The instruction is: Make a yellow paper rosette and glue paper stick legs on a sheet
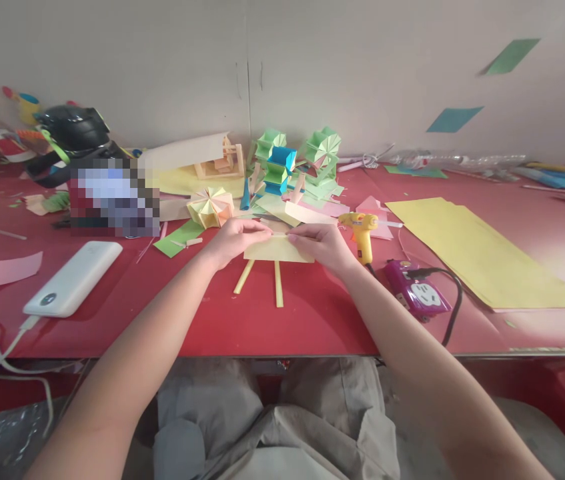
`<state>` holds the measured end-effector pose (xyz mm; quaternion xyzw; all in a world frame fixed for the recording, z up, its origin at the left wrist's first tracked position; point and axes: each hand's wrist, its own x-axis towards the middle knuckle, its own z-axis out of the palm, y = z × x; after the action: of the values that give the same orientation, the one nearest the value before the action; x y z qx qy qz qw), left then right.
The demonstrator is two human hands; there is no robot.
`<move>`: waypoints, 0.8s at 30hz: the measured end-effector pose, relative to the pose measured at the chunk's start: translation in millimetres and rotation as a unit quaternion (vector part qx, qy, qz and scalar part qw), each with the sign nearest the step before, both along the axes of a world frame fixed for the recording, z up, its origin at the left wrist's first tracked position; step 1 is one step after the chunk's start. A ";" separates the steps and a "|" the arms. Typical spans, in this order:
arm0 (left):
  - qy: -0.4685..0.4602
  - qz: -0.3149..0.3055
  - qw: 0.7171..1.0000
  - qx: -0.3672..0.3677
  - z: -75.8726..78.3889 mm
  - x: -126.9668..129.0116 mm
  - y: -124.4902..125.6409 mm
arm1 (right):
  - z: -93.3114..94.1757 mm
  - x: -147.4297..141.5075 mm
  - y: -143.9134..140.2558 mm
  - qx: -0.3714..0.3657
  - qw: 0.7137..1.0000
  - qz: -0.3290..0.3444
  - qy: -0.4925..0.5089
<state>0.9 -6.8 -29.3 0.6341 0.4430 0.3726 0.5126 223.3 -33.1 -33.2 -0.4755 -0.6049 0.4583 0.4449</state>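
Note:
Both my hands meet over a pale yellow sheet of paper [276,250] lying on the red table [272,320]. My left hand [235,241] pinches the sheet's upper edge from the left. My right hand [322,245] pinches the same edge from the right, where the paper is folded or rolled. Two narrow yellow paper strips [278,285] stick out from under the sheet toward me. A folded yellow-orange paper fan [211,207] lies just beyond my left hand.
A yellow glue gun [361,233] and a purple power socket [415,288] with a black cable sit to the right. Large yellow sheets [482,253] lie farther right. A white power bank [73,277] rests at the left. Green and blue folded paper shapes [295,163] stand behind, near a black helmet [73,133].

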 end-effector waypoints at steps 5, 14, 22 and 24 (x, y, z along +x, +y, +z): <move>-0.001 -0.005 1.000 0.016 0.0 5.0 -3.4 | 1.5 -1.6 -0.6 0.001 1.000 0.009 -0.008; 0.039 -0.010 0.997 0.059 0.8 5.5 -4.7 | 2.2 -1.5 -1.7 -0.008 0.999 0.038 -0.017; 0.072 -0.010 0.996 0.049 4.3 -3.0 -0.2 | 2.9 -0.6 -1.0 -0.018 1.000 0.009 -0.013; 0.058 -0.014 0.998 0.036 3.9 -7.1 2.4 | 3.0 1.0 -0.2 -0.016 1.000 0.006 -0.009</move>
<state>-6.2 -4.4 -25.4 0.6791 0.4493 0.3433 0.4682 224.3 -33.2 -30.2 -0.4827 -0.6046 0.4663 0.4289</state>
